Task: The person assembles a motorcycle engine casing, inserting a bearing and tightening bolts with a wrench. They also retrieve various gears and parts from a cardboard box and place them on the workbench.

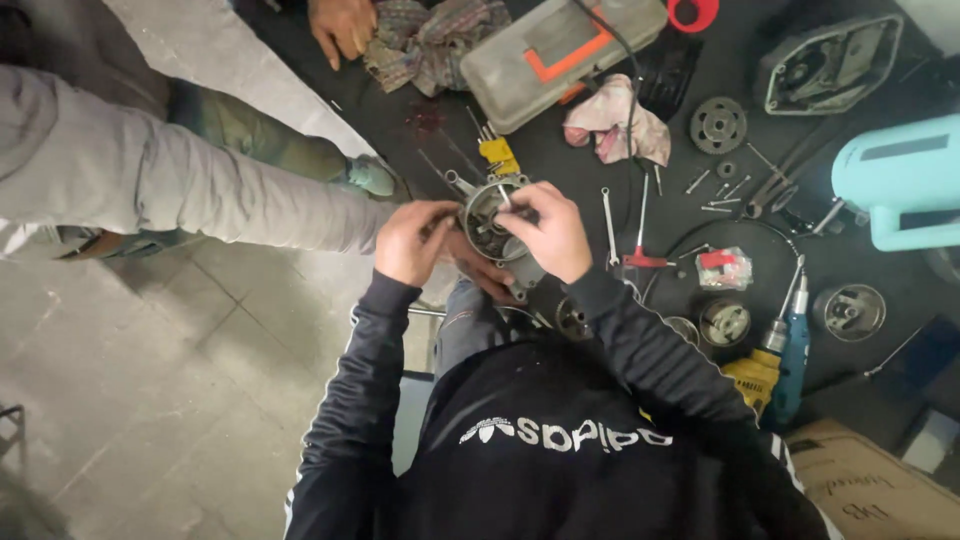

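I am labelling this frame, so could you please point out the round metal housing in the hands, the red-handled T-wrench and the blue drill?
Round metal housing (490,225): head view, its open inner face.
Red-handled T-wrench (645,261): head view, red handle.
Blue drill (793,358): head view, blue body.

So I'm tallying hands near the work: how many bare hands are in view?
3: left hand and right hand on the round metal housing; another person's hand by the rag. More may be hidden.

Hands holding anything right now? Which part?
Both hands are on the round grey metal housing. The left hand grips its left rim; the right hand covers its right side, fingers reaching into the open cavity.
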